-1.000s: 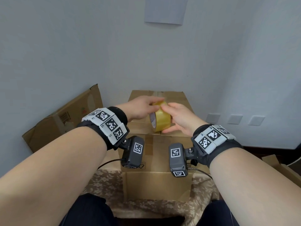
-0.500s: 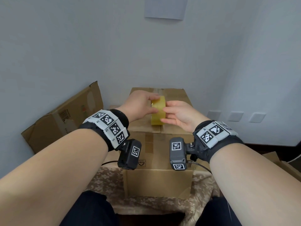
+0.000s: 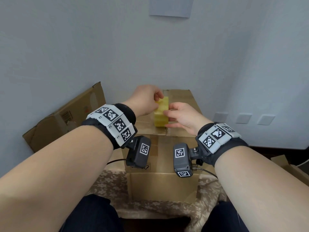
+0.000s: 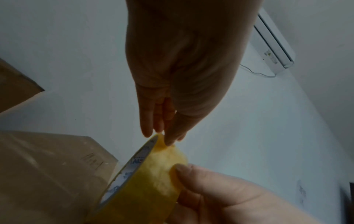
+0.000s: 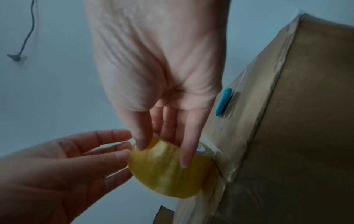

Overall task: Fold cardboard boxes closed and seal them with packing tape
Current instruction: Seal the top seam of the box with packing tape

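Note:
A yellowish roll of packing tape (image 3: 161, 113) stands on edge over the centre seam of a closed cardboard box (image 3: 185, 101). My right hand (image 3: 167, 118) grips the roll from the right, thumb on its outer face (image 4: 181, 169) and fingers over the top (image 5: 184, 160). My left hand (image 3: 158, 97) comes from the left, its fingertips pinching at the roll's upper rim (image 4: 161, 136). In the right wrist view the left hand's fingers (image 5: 122, 151) touch the roll's (image 5: 166, 171) side. No loose tape end is visible.
Old clear tape runs along the box's seam (image 5: 249, 121), and a small blue object (image 5: 223, 101) lies on it. A flattened carton (image 3: 63, 118) leans on the wall at the left. Another box (image 3: 160, 185) sits near my knees on a patterned cloth (image 3: 108, 185).
The roll has turned from showing its core face to edge-on. Both hands have moved a little farther along the box top, and the left fingers now sit on the roll's upper rim.

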